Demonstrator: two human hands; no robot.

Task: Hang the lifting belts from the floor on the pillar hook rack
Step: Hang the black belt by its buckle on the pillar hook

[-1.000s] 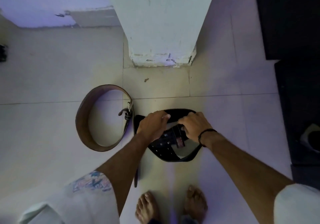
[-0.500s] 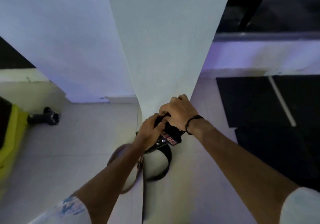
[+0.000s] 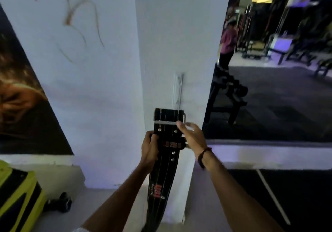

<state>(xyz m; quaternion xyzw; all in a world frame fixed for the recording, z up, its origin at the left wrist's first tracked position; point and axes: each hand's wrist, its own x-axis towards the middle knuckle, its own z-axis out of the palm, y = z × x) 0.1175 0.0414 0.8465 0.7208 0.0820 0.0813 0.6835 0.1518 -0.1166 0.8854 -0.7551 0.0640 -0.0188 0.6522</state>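
In the head view, the person is holding a black lifting belt (image 3: pixel 162 161) upright against the white pillar (image 3: pixel 177 39), its buckle end lying just below the metal hook rack (image 3: pixel 178 89) fixed there. The left hand (image 3: pixel 149 150) is wrapping closed around the belt's left edge, while the right hand (image 3: pixel 193 135) is pinching the buckle bar at the top right, fingers partly spread. To do this step well, the person is best keeping the left hand bearing the belt's weight while the right is guiding the buckle opening up and over a hook tip, releasing only once it seats.
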